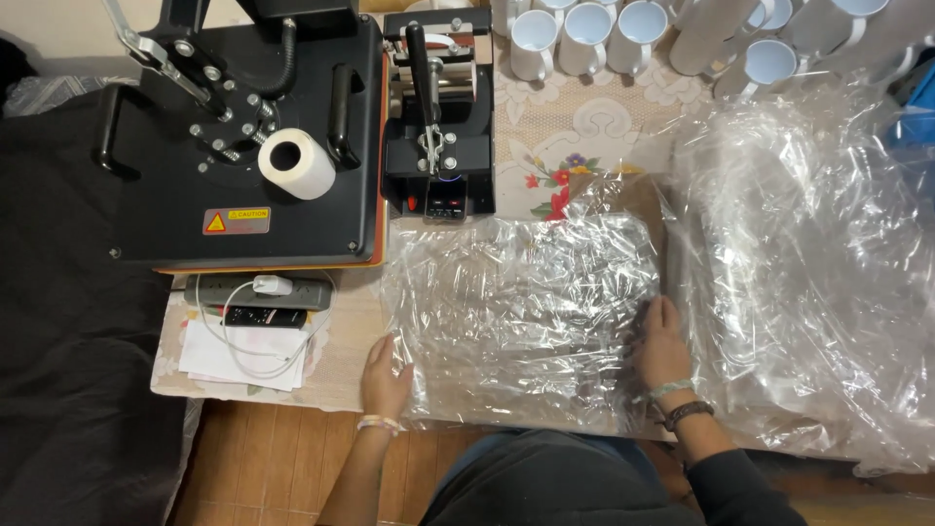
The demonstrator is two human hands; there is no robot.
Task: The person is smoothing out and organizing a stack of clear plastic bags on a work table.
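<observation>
A crinkled sheet of clear plastic wrap [521, 302] lies spread flat on the table in front of me. My left hand [386, 378] rests palm down on its near left corner, fingers apart. At the sheet's right edge my right hand [660, 343] presses flat on it, with bracelets on the wrist. Neither hand grips anything.
A heap of more clear plastic [808, 263] fills the right side. Several white mugs [584, 37] stand at the back. A large black heat press [243, 136] with a white tape roll [296, 164] and a small mug press [438, 127] sit at left. A power strip [258, 290] and papers lie nearby.
</observation>
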